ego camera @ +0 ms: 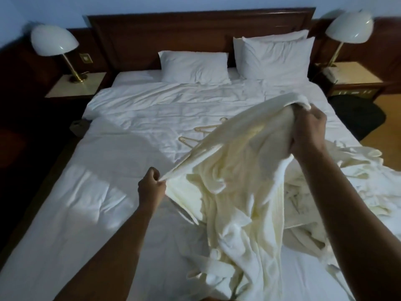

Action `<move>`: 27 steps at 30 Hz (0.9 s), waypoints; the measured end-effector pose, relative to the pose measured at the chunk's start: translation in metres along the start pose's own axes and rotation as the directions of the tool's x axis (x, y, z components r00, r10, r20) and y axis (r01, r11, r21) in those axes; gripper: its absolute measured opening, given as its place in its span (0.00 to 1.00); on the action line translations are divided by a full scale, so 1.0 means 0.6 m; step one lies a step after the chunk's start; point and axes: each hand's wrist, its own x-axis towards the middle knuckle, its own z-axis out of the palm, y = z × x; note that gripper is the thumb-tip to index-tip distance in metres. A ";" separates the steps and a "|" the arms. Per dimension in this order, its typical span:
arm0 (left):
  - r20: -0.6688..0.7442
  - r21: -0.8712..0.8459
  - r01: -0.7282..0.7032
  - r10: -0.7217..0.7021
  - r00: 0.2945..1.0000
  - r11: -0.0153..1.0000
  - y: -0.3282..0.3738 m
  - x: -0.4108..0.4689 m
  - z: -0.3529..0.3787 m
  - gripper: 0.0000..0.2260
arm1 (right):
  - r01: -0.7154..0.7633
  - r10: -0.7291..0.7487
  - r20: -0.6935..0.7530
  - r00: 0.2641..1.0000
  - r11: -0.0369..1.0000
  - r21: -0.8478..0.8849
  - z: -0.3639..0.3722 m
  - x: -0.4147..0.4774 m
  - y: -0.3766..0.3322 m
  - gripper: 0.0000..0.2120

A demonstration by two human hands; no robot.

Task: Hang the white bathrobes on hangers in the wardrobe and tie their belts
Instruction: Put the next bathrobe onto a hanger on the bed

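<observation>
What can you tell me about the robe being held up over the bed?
The bathrobe is cream-white, thick and soft, like towelling. It is rumpled and stretched between two hands: the left hand pinches an edge low down, the right hand grips a bunched part higher up. The rest hangs in folds onto the bed, partly hiding the hangers lying behind it.

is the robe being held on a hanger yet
No. The left hand and right hand hold the robe stretched above the bed; the hangers lie on the bed beyond it, unused.
</observation>
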 end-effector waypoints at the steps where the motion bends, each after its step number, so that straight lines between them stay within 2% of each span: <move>1: -0.009 -0.057 0.036 -0.036 0.999 0.998 0.010 0.017 -0.009 0.08 | -0.022 0.023 -0.023 0.999 1.000 0.019 -0.007 0.011 -0.003 0.06; 4: -0.019 -0.389 0.039 -0.050 0.999 0.920 0.082 0.063 -0.065 0.07 | -0.012 0.007 -0.059 0.998 0.997 -0.080 -0.030 0.036 -0.005 0.14; 8: -0.207 -0.596 -0.150 0.029 0.978 0.789 0.220 0.095 -0.188 0.08 | 0.030 -0.050 -0.078 0.996 0.972 -0.232 -0.058 0.038 -0.017 0.13; 11: -0.290 -0.571 -0.300 0.153 0.945 0.764 0.320 0.101 -0.273 0.10 | 0.086 -0.113 -0.110 0.987 0.971 -0.224 -0.060 0.055 -0.058 0.15; 14: -0.290 -0.590 -0.373 0.243 0.926 0.716 0.381 0.093 -0.311 0.08 | 0.131 -0.153 -0.123 0.981 0.977 -0.167 -0.047 0.085 -0.122 0.21; 15: -0.277 -0.616 -0.367 0.244 0.929 0.697 0.394 0.087 -0.319 0.06 | 0.158 -0.174 -0.106 0.979 0.978 -0.137 -0.040 0.091 -0.144 0.19; 17: -0.272 -0.655 -0.358 0.235 0.933 0.665 0.416 0.075 -0.333 0.10 | 0.204 -0.210 -0.066 0.975 0.975 -0.093 -0.025 0.102 -0.186 0.12; 20: -0.298 -0.709 -0.344 0.180 0.937 0.616 0.438 0.070 -0.364 0.15 | 0.272 -0.273 -0.014 0.962 0.961 -0.050 -0.001 0.123 -0.228 0.16; 23: -0.345 -0.702 -0.410 0.225 0.911 0.582 0.454 0.064 -0.393 0.14 | 0.266 -0.265 0.074 0.961 0.964 0.000 0.014 0.128 -0.245 0.09; 25: -0.321 -0.656 -0.438 0.298 0.899 0.615 0.444 0.056 -0.392 0.12 | 0.224 -0.226 0.174 0.958 0.974 0.030 0.020 0.128 -0.236 0.08; 27: -0.228 -0.502 -0.403 0.333 0.915 0.765 0.409 0.051 -0.376 0.10 | 0.198 -0.185 0.277 0.943 0.980 -0.017 0.022 0.122 -0.213 0.07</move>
